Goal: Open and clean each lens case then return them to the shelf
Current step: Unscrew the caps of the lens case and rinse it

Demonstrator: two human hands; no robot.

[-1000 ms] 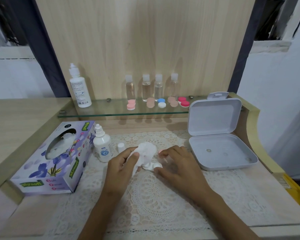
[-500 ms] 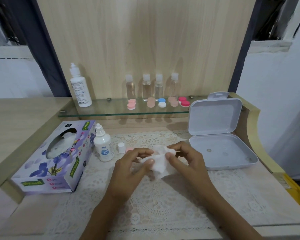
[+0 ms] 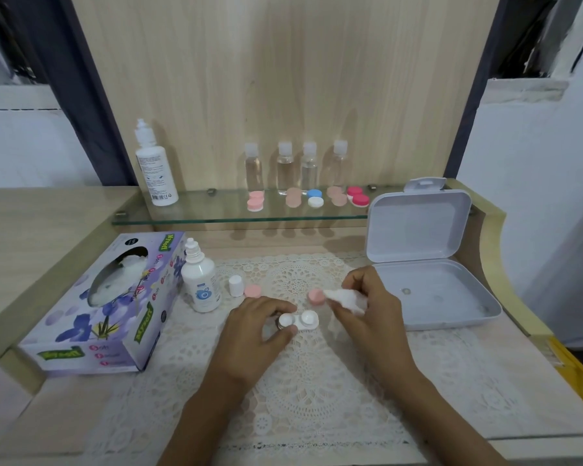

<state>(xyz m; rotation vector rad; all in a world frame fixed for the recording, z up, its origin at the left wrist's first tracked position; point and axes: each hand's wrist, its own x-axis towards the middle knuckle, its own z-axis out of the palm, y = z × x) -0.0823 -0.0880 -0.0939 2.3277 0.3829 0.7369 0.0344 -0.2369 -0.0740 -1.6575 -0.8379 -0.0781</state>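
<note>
White lens case (image 3: 300,320) between curled left fingers (image 3: 278,306)

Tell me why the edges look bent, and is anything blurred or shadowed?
Head view: the wide lens splays the dark uprights outward near the edges; soft, even light leaves faint shadows of the clear bottles on the wooden back panel; no strong glare; the tissue in the right hand looks smeared, the white lens case in the left hand fairly sharp.

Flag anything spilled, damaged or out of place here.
No spill or damage. Two pink caps lie loose on the lace mat beside the open white lens case in the left hand; right hand holds a tissue. Normal mid-cleaning.
</note>
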